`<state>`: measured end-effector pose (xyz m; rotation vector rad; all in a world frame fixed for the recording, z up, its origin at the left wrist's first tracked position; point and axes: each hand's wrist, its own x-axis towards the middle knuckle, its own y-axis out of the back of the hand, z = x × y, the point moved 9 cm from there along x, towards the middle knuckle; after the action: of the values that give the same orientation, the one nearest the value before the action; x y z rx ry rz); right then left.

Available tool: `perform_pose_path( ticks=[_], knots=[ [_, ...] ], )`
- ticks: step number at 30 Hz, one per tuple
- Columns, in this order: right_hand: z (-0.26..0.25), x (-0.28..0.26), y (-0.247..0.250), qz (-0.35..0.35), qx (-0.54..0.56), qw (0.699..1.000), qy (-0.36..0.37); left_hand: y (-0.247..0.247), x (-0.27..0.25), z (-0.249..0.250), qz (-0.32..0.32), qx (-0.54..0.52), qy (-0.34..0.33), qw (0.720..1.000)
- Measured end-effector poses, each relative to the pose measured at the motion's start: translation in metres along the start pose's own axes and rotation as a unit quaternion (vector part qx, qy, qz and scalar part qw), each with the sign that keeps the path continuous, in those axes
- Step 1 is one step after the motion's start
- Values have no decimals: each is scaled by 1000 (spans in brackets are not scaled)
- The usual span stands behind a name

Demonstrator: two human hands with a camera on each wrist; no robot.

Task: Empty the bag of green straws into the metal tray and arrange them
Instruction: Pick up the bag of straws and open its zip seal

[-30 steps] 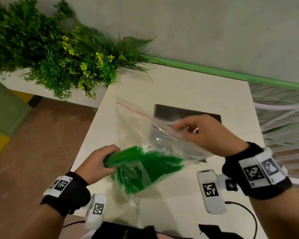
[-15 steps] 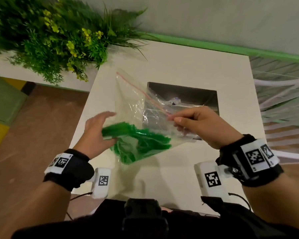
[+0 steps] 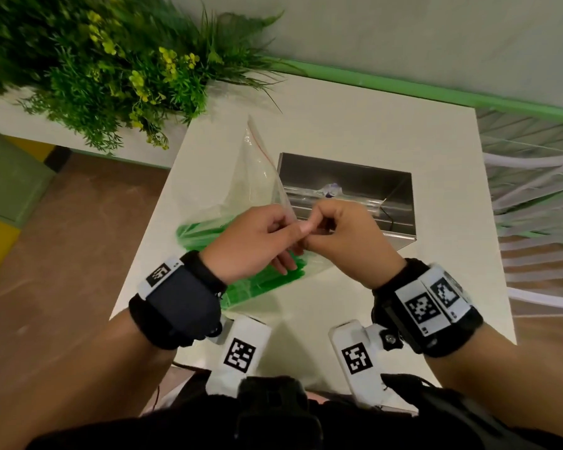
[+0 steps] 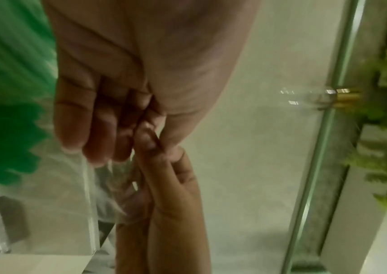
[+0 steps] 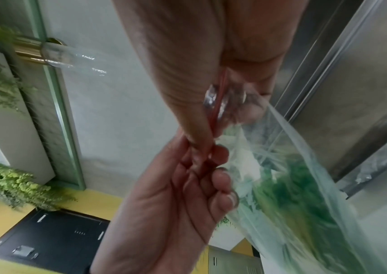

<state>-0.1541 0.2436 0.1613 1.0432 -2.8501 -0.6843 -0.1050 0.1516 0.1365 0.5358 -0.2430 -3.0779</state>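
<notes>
White table [image 3: 355,125] against a grey wall [image 3: 403,37] — leafy plants [image 3: 104,66] left, brown floor [image 3: 69,254] below.

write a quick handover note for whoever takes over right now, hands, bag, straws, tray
Left hand: pinching the zip-lock bag's red-lined mouth.
Right hand: pinching the same mouth, right beside the left.
Green straws: all inside the bag, above the white table.
Metal tray: on the table behind the hands, no straws in it.
Done: bag picked up.
Left: open it, tip straws into tray, arrange.
</notes>
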Motion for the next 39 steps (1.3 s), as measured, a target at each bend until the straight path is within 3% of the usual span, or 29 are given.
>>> perform_pose_path(
  ticks=[5,18,24,31,37,39],
  knots=[
    [9,-3,-1,-21,78,996,-34,19,0,-12,-1,-77,19,997],
    [4,-8,1,-4,88,995,-36,12,-12,-12,64,-202,31,977],
    [5,-9,-3,-9,116,992,-39,12,-11,-7,86,-172,25,981],
    [19,-12,0,16,179,981,-75,10,-11,-10,54,-197,24,979],
    [10,-13,-5,8,-8,1000,-13,22,-8,-18,156,-219,9,963],
    [7,-12,-9,-7,-2,1000,-7,24,-4,-22,159,-247,23,956]
  ],
)
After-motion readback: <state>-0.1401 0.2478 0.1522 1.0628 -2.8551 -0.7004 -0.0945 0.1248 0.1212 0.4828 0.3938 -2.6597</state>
